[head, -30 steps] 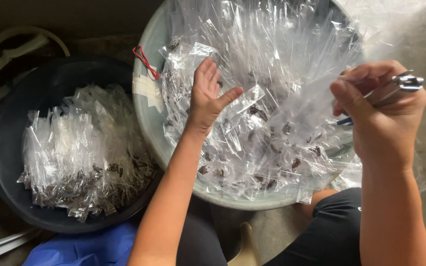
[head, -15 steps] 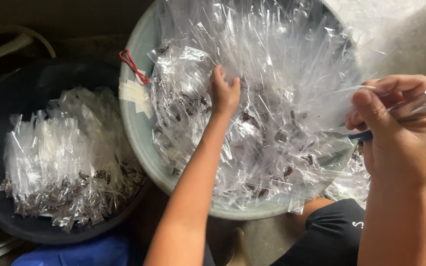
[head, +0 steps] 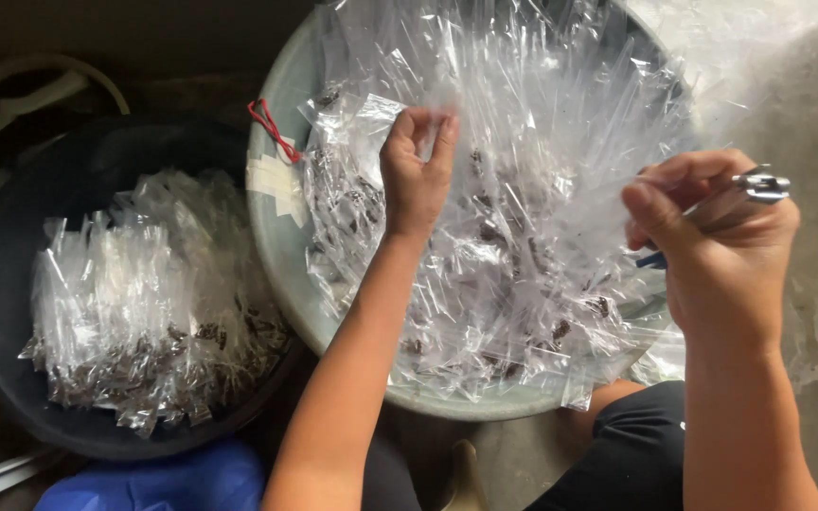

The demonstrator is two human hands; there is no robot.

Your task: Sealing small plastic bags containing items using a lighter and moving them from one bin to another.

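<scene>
My left hand (head: 416,175) reaches into a pale grey basin (head: 276,237) and pinches the top of a clear plastic packet (head: 362,132) between thumb and fingers. The basin is heaped with small clear packets (head: 513,265) that hold dark bits. My right hand (head: 717,246) hovers over the basin's right side, closed around a small metal tool (head: 759,185) with a blue part showing below the fingers.
A dark round tub (head: 11,312) on the left holds several filled clear packets (head: 144,312). A red rubber band (head: 272,128) and pale tape sit on the grey basin's rim. A blue object (head: 172,478) lies at the bottom left. My knee in dark cloth (head: 636,454) is below the basin.
My left hand went from flat and spread on the packets to a pinch on one packet near the basin's upper left. The view shifted slightly; my right hand kept its grip.
</scene>
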